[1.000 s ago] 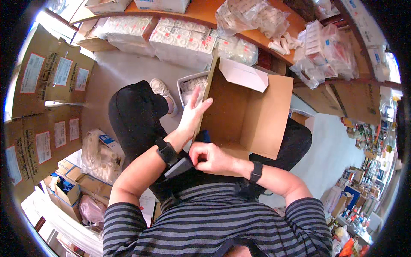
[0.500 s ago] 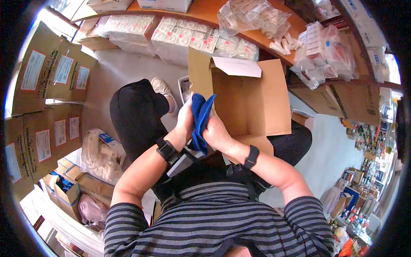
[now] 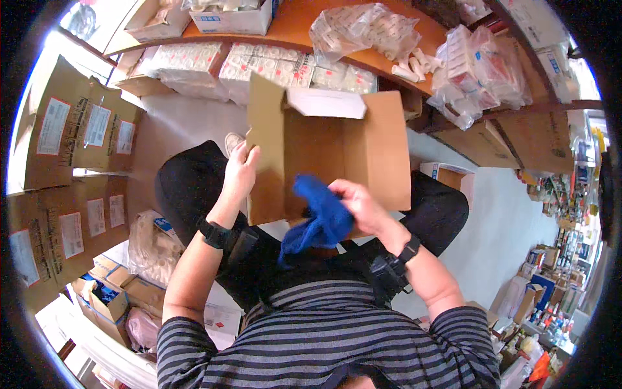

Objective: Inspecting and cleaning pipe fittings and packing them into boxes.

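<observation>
An open cardboard box (image 3: 387, 152) rests between my knees, its flaps spread and a white sheet (image 3: 326, 102) at its far edge. At the box's left flap, my left hand (image 3: 240, 172) is closed on the cardboard edge. My right hand (image 3: 364, 207) grips a crumpled blue cloth (image 3: 324, 217), which hangs over the near side of the box and down towards my lap. Part of the box's near edge is hidden behind the cloth.
Stacked cartons (image 3: 84, 129) line the left. Ahead runs an orange-brown shelf (image 3: 291, 29) with plastic bags (image 3: 366, 32) and small white tubes (image 3: 414, 67). Wrapped packs (image 3: 265, 68) sit beneath it. A small open box (image 3: 450, 175) lies on the floor beyond my right knee.
My hands have parted: the left moved to the box's flap, while the right kept the blue cloth, now loosened and hanging. The box has shifted left and nearer to me.
</observation>
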The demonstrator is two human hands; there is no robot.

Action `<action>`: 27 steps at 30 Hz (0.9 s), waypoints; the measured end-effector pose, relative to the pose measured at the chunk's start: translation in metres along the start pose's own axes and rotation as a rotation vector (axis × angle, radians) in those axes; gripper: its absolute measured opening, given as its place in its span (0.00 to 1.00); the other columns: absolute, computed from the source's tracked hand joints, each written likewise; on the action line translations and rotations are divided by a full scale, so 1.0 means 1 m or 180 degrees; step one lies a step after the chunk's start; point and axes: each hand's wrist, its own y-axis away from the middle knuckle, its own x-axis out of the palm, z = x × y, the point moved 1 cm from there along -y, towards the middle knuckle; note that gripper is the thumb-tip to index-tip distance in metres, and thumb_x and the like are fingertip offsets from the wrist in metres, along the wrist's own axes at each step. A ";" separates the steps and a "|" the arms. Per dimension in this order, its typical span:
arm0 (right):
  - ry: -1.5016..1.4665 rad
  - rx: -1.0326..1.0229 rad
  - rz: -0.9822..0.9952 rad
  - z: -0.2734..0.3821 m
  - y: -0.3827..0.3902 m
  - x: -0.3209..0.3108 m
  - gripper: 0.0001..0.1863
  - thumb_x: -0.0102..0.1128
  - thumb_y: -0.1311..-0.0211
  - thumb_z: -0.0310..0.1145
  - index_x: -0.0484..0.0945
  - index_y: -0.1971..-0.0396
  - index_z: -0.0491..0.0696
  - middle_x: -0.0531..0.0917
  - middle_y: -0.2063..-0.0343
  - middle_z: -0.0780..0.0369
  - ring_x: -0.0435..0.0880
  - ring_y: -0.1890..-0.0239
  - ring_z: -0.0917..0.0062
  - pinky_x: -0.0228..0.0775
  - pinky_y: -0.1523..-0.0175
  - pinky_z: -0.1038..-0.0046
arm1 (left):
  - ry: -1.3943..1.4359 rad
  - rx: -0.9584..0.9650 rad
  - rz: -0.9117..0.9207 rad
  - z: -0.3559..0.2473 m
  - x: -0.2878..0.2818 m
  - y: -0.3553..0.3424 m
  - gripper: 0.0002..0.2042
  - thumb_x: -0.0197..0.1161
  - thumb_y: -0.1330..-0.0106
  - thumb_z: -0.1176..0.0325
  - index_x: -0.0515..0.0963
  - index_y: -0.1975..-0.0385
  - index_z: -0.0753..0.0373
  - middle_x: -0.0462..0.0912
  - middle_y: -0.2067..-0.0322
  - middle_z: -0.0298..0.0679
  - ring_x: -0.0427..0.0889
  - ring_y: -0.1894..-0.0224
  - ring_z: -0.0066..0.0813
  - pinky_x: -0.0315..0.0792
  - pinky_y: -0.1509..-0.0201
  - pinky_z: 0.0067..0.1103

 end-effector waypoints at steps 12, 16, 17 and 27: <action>-0.3100 -0.0519 -0.0319 0.042 0.021 -0.011 0.28 0.39 0.36 0.50 0.69 0.49 0.43 0.77 0.53 0.56 0.77 0.53 0.64 0.65 0.44 0.62 | 0.1170 -0.0010 0.1553 -0.087 0.057 0.051 0.28 0.49 0.33 0.57 0.53 0.38 0.67 0.61 0.40 0.44 0.59 0.38 0.31 0.50 0.35 0.24; -0.1709 -0.0781 -0.0477 0.064 0.033 -0.012 0.27 0.50 0.39 0.46 0.67 0.48 0.39 0.77 0.55 0.58 0.77 0.54 0.73 0.67 0.46 0.69 | 0.1210 -0.0168 0.1907 -0.102 0.070 0.056 0.18 0.57 0.36 0.64 0.70 0.51 0.67 0.77 0.60 0.33 0.73 0.58 0.16 0.67 0.52 0.15; -0.1058 -0.0946 -0.0549 0.067 0.036 -0.013 0.27 0.53 0.40 0.44 0.66 0.48 0.38 0.77 0.55 0.59 0.77 0.54 0.75 0.68 0.47 0.71 | 0.0979 -0.0008 0.1688 -0.105 0.070 0.056 0.14 0.59 0.38 0.66 0.74 0.57 0.67 0.79 0.66 0.31 0.75 0.64 0.14 0.69 0.57 0.13; 0.1063 -0.0740 -0.0823 0.040 0.037 -0.014 0.16 0.54 0.42 0.25 0.69 0.53 0.43 0.76 0.56 0.60 0.76 0.56 0.79 0.69 0.52 0.76 | 0.1967 0.0077 0.1037 -0.109 0.083 0.081 0.12 0.57 0.40 0.74 0.74 0.56 0.65 0.80 0.62 0.36 0.78 0.62 0.22 0.73 0.56 0.21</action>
